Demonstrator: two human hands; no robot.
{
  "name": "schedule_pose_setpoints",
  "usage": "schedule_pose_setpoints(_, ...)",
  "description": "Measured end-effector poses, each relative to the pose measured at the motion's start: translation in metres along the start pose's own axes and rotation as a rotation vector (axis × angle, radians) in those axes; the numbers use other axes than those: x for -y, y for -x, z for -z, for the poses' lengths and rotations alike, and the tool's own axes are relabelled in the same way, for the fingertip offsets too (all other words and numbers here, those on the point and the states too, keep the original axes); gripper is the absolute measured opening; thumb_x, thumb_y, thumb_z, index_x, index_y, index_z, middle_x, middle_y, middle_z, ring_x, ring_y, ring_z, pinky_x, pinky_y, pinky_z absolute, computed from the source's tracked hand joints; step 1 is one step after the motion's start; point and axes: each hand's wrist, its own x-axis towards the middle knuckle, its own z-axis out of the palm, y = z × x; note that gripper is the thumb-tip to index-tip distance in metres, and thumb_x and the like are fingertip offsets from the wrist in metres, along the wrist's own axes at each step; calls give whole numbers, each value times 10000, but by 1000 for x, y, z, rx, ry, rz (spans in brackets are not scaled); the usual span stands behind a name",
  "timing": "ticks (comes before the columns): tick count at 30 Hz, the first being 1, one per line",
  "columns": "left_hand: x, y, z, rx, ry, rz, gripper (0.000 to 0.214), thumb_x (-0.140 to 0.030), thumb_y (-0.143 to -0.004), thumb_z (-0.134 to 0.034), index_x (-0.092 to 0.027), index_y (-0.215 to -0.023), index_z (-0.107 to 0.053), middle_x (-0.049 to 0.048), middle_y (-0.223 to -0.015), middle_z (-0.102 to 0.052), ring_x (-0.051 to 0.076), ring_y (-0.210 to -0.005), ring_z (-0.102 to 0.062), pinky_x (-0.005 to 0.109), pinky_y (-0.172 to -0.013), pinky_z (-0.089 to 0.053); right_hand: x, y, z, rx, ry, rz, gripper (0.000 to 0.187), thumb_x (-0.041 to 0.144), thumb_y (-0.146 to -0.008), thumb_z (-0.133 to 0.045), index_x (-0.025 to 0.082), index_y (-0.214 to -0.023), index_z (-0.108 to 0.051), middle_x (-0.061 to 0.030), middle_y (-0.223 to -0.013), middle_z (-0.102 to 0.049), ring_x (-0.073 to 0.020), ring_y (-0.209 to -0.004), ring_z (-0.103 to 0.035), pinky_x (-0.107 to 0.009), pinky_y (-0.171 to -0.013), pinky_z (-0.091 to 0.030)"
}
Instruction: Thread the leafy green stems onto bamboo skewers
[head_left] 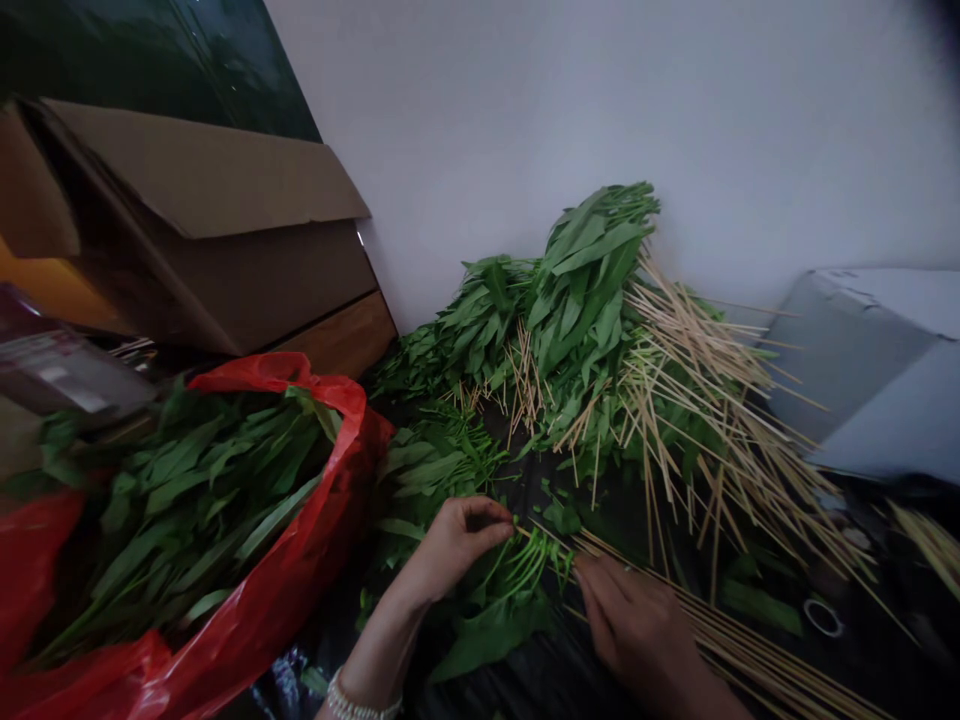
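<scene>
In the lower middle of the head view, my left hand [457, 545], with a beaded bracelet at the wrist, is closed in a pinch. Its thumb and forefinger meet at the tip of a thin bamboo skewer; whether a stem is also between them is too small to tell. My right hand [637, 615] is wrapped round the skewer lower down, its fingertips partly hidden. Between both hands, green stems of leafy greens [529, 565] sit on the skewer, their broad leaves hanging toward me. Loose bamboo skewers [750, 640] lie beside and under my right hand.
A red plastic bag [349, 450] full of leafy greens stands on the left. Skewered greens [585, 280] are piled against the wall, sticks [697, 350] pointing right. A cardboard box [277, 270], a white box [862, 370] and a white ring [823, 617] are also around.
</scene>
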Motion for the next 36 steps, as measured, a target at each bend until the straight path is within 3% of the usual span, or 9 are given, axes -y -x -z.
schedule_pose_setpoints(6, 1, 1, -2, 3, 43, 5, 267, -392, -700, -738, -133, -762, -714, 31, -724, -671, 143, -692, -575, 234, -678, -433, 1, 0, 0, -11, -5, 5, 236, 87, -907, -407, 104, -994, -625, -91, -825, -678, -168, -721, -672, -267, -666, -489)
schedule_pose_setpoints(19, 9, 0, -9, 68, 58, -12, 238, -362, -694, -746, -134, -757, -721, 27, -721, -670, 132, -667, -569, 223, -649, -431, 5, -5, 3, 13, -20, 5, 251, 104, -926, -386, 119, -958, -635, -34, -682, -614, -127, -574, -604, -253, -587, -426)
schedule_pose_setpoints(24, 4, -3, 5, 53, 65, -24, 372, -475, -771, -664, -138, -905, -745, 59, -828, -713, 168, -766, -606, 248, -728, -452, 5, -9, 8, -24, -25, 29, 194, 111, -921, -439, 131, -957, -629, -21, -665, -612, -120, -543, -581, -258, -550, -406)
schedule_pose_setpoints(29, 5, -6, 14, 35, -148, -41, 290, -402, -805, -622, -143, -864, -737, 39, -791, -704, 164, -737, -588, 238, -692, -437, 8, -13, 16, -17, -55, 130, 184, 85, -886, -451, 105, -928, -629, -44, -687, -633, -137, -599, -608, -269, -563, -431)
schedule_pose_setpoints(33, 6, -5, 2, 52, -477, -78, 305, -422, -825, -580, -161, -781, -731, 17, -711, -667, 147, -671, -555, 227, -617, -382, 9, -13, 17, -12, -19, 179, 217, 84, -879, -427, 107, -907, -641, -42, -667, -634, -141, -602, -611, -275, -560, -439)
schedule_pose_setpoints(36, 7, -5, -9, 37, -674, -65, 261, -433, -747, -666, -178, -761, -725, 27, -735, -676, 162, -663, -564, 241, -580, -336, 9, -12, 15, -30, -12, 167, 213, 99, -880, -435, 101, -917, -645, -42, -655, -628, -139, -586, -603, -274, -551, -440)
